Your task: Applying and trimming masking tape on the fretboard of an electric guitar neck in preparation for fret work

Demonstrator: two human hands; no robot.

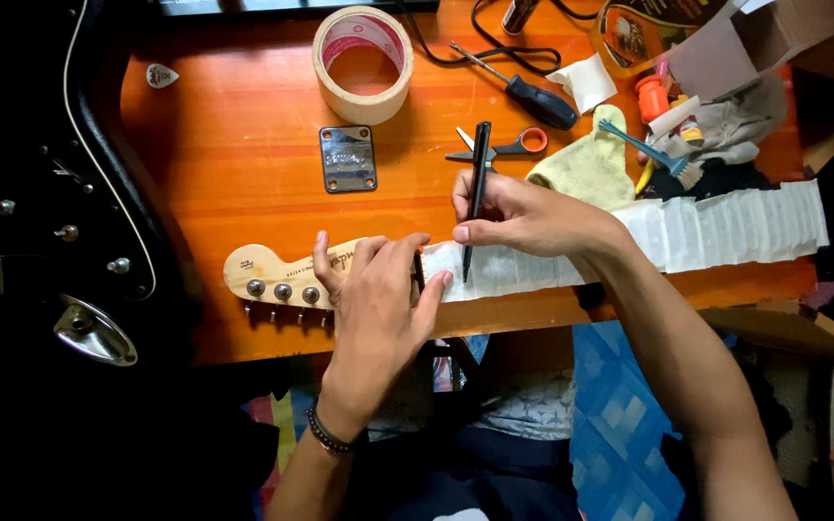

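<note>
The guitar neck (629, 241) lies flat across the orange table (243, 164), and almost all of it is already wrapped in strips of pale tape (726, 227). Only the wooden head (267, 272) with its shiny pegs and a small spot near the nut are still bare, so I think the covering part is nearly finished. The left hand (375, 307) lies over the neck next to the head, fingers curled down on it, pressing it in place. The right hand (523, 214) is closed around a thin black tool (477, 193), held like a pen, with its tip touching the taped neck. A roll of tape (363, 64), scissors (504, 147), a screwdriver (523, 89) and a metal plate (347, 158) sit behind.
</note>
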